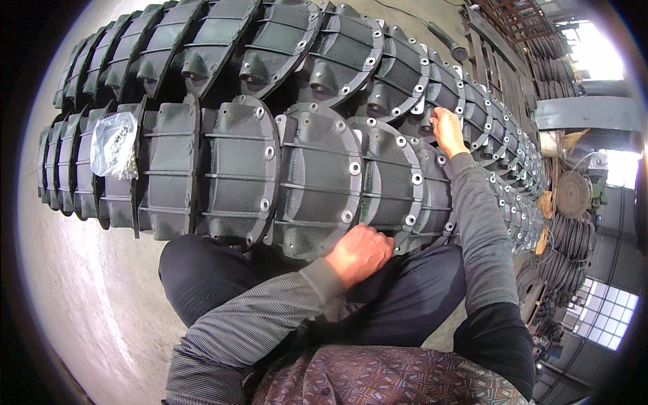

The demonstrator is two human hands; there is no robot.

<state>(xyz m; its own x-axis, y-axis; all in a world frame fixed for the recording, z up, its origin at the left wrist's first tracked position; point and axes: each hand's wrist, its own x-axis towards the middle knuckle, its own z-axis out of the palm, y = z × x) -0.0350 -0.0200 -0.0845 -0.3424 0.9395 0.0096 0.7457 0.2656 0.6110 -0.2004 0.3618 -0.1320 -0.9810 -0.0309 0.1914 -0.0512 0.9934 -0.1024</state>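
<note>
Two long rows of dark ribbed metal castings lie before me, and the near row (pixel 314 162) runs right along my knees. Pale rings (pixel 355 169) show around the holes in many flanges. My left hand (pixel 361 253) is closed like a fist against the near edge of a casting; whatever its fingers hold is hidden. At the far row (pixel 398 75), my right hand (pixel 448 130) reaches out with fingers pinched together beside a casting's corner, near the gap between the rows. Anything in that pinch is too small to make out.
A clear plastic bag (pixel 115 145) of small pale parts rests on the near row's left end. Beyond the far row lies a dark cylindrical tool (pixel 447 40) with a cable. Coils (pixel 570 236) and metal stock fill the right side. Concrete floor (pixel 88 283) shows at left.
</note>
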